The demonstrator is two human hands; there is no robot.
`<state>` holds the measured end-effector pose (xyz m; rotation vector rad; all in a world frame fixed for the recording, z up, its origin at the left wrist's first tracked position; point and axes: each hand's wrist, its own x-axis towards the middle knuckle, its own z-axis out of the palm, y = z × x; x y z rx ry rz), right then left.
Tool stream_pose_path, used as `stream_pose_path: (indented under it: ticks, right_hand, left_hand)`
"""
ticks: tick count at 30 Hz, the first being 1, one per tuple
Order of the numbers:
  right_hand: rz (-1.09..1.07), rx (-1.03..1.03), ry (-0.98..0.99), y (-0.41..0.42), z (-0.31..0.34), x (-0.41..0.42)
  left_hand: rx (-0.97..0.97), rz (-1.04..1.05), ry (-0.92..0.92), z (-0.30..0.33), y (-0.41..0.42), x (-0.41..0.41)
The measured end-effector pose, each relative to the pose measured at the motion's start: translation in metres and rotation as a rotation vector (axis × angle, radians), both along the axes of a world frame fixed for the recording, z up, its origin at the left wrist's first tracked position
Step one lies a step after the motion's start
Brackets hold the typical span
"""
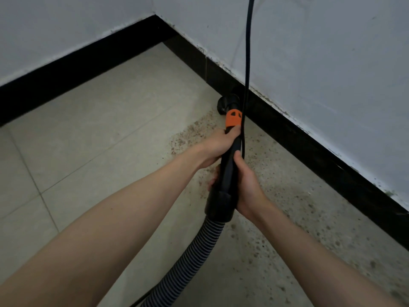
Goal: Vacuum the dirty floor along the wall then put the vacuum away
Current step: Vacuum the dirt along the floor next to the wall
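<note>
Vacuum wand (230,160) gripped by both hands, left hand (218,145) ahead, right hand (247,185) behind; nozzle (228,103) at baseboard (309,138). Vacuuming step underway imo. Next: drag back thru dirt (287,207) along wall

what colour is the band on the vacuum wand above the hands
Orange band on the black vacuum wand, seen in the head view.

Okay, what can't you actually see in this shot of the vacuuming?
Head view only:
- Vacuum body: beyond the bottom edge, where the ribbed hose exits.
- Power cord: its upper end is cut off by the top edge.
- Nozzle: its mouth is hidden behind the wand.
- Left hand and right hand fingertips: wrapped behind wand.
</note>
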<state>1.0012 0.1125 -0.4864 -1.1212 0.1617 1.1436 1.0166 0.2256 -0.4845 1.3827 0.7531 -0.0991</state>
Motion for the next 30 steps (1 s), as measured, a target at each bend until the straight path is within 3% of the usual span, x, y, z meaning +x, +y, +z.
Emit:
stream_pose_path:
  ticks: [5, 30]
  right_hand:
    - [-0.086, -0.061, -0.026, -0.002, 0.005, 0.003]
    - [0.183, -0.163, -0.071, -0.028, 0.03, -0.003]
  left_hand:
    - [0.01, -0.048, 0.025, 0.007, -0.008, 0.003]
    - [0.036, 0.111, 0.019, 0.023, -0.03, -0.027]
